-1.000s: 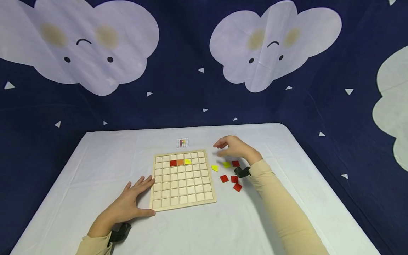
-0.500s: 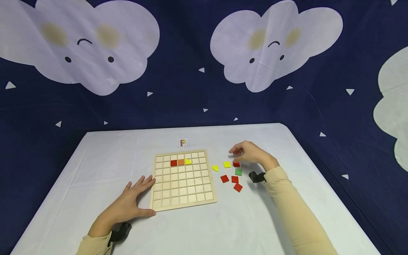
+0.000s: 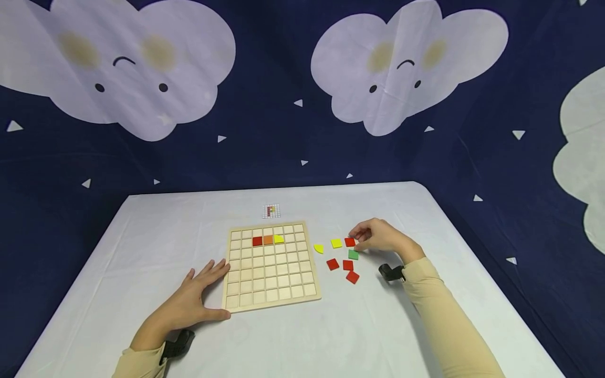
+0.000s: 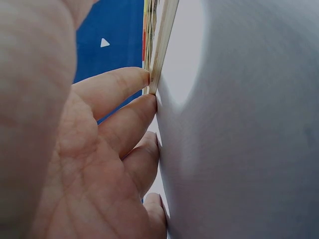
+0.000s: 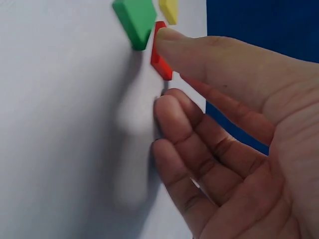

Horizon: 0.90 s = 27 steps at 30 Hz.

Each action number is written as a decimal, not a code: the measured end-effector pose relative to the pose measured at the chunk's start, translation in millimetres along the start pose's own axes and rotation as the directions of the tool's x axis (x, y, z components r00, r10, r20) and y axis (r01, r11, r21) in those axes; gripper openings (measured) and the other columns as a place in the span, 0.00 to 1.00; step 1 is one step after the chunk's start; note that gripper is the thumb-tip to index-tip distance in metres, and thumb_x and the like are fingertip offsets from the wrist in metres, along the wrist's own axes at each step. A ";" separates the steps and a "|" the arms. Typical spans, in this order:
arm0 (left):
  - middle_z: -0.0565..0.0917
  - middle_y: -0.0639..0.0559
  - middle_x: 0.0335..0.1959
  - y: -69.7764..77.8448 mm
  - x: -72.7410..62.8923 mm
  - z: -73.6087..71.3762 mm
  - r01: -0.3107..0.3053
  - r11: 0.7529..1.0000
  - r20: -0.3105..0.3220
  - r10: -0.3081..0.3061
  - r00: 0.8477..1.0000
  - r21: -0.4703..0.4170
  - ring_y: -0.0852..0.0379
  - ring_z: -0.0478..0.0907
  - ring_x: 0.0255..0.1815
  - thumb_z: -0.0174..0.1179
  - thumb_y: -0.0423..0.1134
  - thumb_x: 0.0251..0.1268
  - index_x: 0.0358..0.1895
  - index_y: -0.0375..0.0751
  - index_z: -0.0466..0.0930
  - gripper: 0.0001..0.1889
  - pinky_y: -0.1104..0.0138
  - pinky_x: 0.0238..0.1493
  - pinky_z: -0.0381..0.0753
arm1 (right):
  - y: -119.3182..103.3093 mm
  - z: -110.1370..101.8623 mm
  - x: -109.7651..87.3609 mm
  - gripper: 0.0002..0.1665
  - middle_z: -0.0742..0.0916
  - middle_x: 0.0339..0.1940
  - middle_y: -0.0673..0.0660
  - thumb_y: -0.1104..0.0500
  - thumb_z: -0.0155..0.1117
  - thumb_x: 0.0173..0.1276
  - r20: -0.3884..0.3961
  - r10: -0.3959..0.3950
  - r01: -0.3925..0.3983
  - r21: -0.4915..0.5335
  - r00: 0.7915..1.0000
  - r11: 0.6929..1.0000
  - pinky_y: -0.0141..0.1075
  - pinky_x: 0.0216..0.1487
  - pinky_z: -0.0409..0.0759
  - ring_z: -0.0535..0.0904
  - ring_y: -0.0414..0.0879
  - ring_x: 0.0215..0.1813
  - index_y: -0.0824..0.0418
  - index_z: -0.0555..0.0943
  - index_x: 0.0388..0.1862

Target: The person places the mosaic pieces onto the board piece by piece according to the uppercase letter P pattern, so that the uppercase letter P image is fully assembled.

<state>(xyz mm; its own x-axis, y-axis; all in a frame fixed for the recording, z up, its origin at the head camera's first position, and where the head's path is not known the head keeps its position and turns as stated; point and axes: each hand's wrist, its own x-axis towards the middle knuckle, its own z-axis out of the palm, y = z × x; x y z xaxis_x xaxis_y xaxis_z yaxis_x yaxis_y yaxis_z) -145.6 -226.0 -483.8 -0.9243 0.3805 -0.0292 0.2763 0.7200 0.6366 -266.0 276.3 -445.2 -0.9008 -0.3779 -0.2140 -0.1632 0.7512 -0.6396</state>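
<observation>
At the bottom left of the frame, a beige sleeve (image 3: 139, 363) and a black wrist camera (image 3: 178, 344) lead to the left hand (image 3: 191, 300), its fingers spread, fingertips against the left edge of the square pale wooden grid board (image 3: 271, 284), thumb at its lower left corner. It presses lightly flat there, grasping nothing.

At the lower right, another beige sleeve (image 3: 446, 315) reaches in over the white-covered table (image 3: 359, 336). Right of the board's middle lie three loose red square tiles (image 3: 333, 264), apart from a green square tile (image 3: 353, 254) higher up. Just above that is a bright red square tile (image 3: 350, 242), where the right hand (image 3: 382, 236) sits with fingers half curled, thumb tip at the tile; whether it pinches the tile, I cannot tell. Leftward follow a yellow square tile (image 3: 336, 243) and a yellow quarter-round tile (image 3: 319, 249).

In the board's upper part, a dark red tile (image 3: 257, 241), an orange tile (image 3: 268, 240) and a round-cornered yellow tile (image 3: 279, 239) sit side by side in one row. Above the board lies a small printed grid card (image 3: 271, 211); behind rises a navy cloud-patterned backdrop (image 3: 274, 121).
</observation>
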 end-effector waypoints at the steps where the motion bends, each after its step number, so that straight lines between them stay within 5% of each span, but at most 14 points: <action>1: 0.65 0.39 0.85 -0.2 -0.1 0.0 0.000 1.000 -0.001 0.000 1.000 0.000 0.27 0.51 0.88 0.87 0.55 0.40 0.81 0.41 0.69 0.59 0.24 0.81 0.37 | 1.6 0.9 -0.1 0.20 0.92 0.49 0.57 0.62 0.80 0.65 -0.006 -0.006 0.006 0.005 1.000 1.000 0.34 0.50 0.83 0.83 0.44 0.45 0.63 0.89 0.56; 12: 0.66 0.39 0.85 1.7 -1.1 -1.3 -0.005 1.000 -0.001 0.005 1.000 -0.001 0.27 0.52 0.88 0.87 0.55 0.40 0.81 0.42 0.70 0.59 0.22 0.80 0.39 | 13.2 6.2 -0.5 0.22 0.91 0.46 0.56 0.59 0.81 0.64 -0.034 -0.023 0.025 0.052 0.999 0.998 0.27 0.46 0.81 0.81 0.40 0.44 0.63 0.90 0.56; 27: 0.66 0.39 0.84 3.2 -1.7 -1.5 -0.010 1.000 -0.002 0.010 1.000 0.012 0.27 0.53 0.87 0.87 0.56 0.40 0.81 0.41 0.70 0.59 0.22 0.80 0.39 | 12.2 5.6 -1.7 0.17 0.91 0.41 0.51 0.58 0.79 0.67 -0.046 0.011 -0.009 0.057 0.999 0.998 0.37 0.51 0.81 0.82 0.43 0.43 0.60 0.91 0.54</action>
<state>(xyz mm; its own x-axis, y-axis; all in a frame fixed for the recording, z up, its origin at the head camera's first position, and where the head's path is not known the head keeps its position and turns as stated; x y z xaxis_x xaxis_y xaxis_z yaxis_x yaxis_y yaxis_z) -143.5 -225.2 -480.5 -0.9219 0.3868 -0.0214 0.2887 0.7227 0.6279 -264.3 283.0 -456.8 -0.9200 -0.3441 -0.1873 -0.1321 0.7225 -0.6787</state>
